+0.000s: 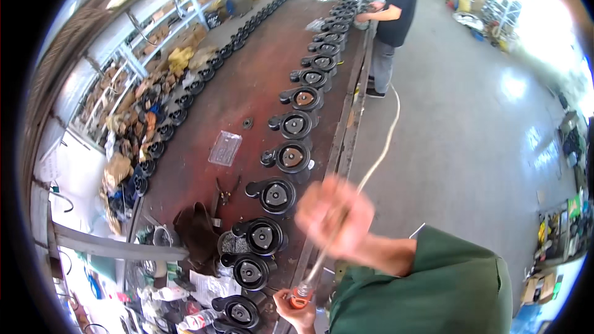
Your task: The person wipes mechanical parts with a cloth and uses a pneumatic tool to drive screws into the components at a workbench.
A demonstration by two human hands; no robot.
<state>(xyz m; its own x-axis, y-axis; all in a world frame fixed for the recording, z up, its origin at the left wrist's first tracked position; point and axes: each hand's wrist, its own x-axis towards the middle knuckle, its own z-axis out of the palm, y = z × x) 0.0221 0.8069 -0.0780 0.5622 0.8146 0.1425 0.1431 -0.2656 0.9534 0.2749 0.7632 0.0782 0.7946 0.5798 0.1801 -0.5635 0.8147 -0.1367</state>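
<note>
My left hand [299, 317], at the lower edge, is closed round an orange-bodied tool [301, 299] with a clear or metallic collar at its top; its exact kind does not show. A pale hose [390, 133] runs from the floor near a co-worker toward this tool. My right hand [337, 216], blurred by motion, looks curled into a fist round the hose, above the left hand. Left of my hands, black round housings with side spouts [276, 195] stand in a long row along the bench's right edge.
The reddish-brown bench [204, 111] carries a clear plastic tray [225, 148], pliers [224, 192], a dark cloth [197, 235] and a tub of small metal parts [232, 244]. More black parts [178, 116] line its left side. A co-worker [396, 12] stands farther along the right edge.
</note>
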